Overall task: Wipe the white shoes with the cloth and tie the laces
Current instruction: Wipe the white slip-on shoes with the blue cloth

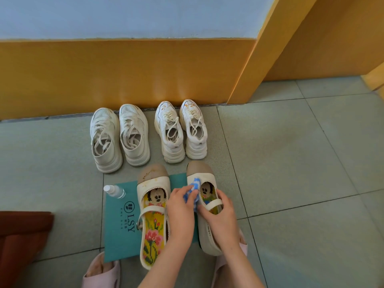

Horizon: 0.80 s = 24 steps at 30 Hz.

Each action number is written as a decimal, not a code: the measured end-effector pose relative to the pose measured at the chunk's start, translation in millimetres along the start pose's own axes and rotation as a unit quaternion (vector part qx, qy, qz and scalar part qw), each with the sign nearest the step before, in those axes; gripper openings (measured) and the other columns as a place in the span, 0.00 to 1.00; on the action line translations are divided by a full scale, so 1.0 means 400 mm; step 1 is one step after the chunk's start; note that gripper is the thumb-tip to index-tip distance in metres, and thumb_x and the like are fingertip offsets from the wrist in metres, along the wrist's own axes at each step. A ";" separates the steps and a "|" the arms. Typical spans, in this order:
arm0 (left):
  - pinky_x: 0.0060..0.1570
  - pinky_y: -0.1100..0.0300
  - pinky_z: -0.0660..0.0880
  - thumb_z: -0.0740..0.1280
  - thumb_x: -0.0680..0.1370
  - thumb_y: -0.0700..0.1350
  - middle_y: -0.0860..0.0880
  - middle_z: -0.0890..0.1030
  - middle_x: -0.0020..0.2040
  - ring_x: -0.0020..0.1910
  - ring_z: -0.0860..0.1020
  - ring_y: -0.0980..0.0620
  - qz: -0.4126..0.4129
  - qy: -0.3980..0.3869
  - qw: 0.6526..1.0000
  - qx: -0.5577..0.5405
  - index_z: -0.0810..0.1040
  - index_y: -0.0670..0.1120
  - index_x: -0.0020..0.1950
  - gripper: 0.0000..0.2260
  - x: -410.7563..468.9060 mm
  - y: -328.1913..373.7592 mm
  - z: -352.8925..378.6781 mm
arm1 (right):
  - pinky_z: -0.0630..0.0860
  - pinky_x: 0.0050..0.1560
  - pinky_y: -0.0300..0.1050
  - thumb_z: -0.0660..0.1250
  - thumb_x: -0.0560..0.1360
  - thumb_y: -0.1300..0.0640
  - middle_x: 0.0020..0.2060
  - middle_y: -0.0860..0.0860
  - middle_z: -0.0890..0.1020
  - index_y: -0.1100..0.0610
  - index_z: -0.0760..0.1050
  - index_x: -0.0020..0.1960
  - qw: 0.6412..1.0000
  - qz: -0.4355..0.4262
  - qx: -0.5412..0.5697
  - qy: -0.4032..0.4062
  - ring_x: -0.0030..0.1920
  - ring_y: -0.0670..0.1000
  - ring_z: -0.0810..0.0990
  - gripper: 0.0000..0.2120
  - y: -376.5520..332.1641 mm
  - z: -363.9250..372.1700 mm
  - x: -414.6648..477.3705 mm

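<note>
Two cream strap shoes with beige toes and cartoon insoles lie on a teal sheet. My left hand grips a blue and white cloth and presses it on the inner side of the right strap shoe. My right hand holds that shoe by its strap and side. The left strap shoe lies untouched beside it. Behind them, two pairs of white laced sneakers stand by the wall: the left pair and the right pair, all with loose laces.
A small clear spray bottle lies on the teal sheet's far left corner. An orange wall and a pillar close the far side. A dark red object is at the left edge. Pink slippers are on my feet, on grey floor tiles.
</note>
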<state>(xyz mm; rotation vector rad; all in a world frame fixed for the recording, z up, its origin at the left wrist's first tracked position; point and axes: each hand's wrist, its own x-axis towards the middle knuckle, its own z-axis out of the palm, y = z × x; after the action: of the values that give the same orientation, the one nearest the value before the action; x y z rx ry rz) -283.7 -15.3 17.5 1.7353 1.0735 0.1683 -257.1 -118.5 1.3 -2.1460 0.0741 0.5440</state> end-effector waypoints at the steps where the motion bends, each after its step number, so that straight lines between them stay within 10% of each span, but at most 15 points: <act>1: 0.50 0.63 0.69 0.68 0.76 0.45 0.49 0.77 0.50 0.49 0.76 0.53 -0.001 -0.009 1.000 -0.002 0.81 0.45 0.55 0.10 -0.002 -0.006 -0.005 | 0.75 0.52 0.43 0.76 0.66 0.46 0.55 0.46 0.74 0.46 0.69 0.66 1.000 0.001 0.002 -0.001 0.54 0.45 0.76 0.31 0.001 0.000 -0.001; 8: 0.47 0.62 0.68 0.65 0.77 0.45 0.49 0.74 0.49 0.47 0.73 0.53 0.172 -0.040 0.978 0.110 0.80 0.47 0.58 0.11 0.131 0.094 -0.037 | 0.75 0.54 0.48 0.75 0.65 0.44 0.57 0.46 0.72 0.47 0.66 0.69 1.000 0.007 -0.024 0.007 0.55 0.47 0.75 0.36 0.007 0.009 -0.002; 16: 0.53 0.56 0.70 0.63 0.78 0.48 0.47 0.73 0.58 0.60 0.69 0.49 0.328 -0.284 0.803 0.408 0.77 0.49 0.63 0.14 0.228 0.135 -0.016 | 0.77 0.53 0.48 0.75 0.65 0.44 0.56 0.44 0.72 0.45 0.66 0.69 1.000 0.016 -0.017 0.012 0.54 0.45 0.76 0.36 0.007 0.012 -0.001; 24: 0.55 0.61 0.68 0.63 0.78 0.48 0.49 0.74 0.55 0.58 0.69 0.51 0.286 -0.218 0.878 0.315 0.78 0.50 0.61 0.13 0.169 0.063 -0.057 | 0.77 0.51 0.47 0.75 0.65 0.44 0.54 0.43 0.72 0.44 0.66 0.67 0.999 0.008 -0.048 0.010 0.52 0.44 0.76 0.33 -0.001 0.009 -0.008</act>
<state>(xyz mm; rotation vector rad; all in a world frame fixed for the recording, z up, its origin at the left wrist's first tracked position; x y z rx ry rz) -242.2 47.9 23.6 2.4942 0.2519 -0.2348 -261.2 -115.7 1.1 -2.2455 0.0786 0.5451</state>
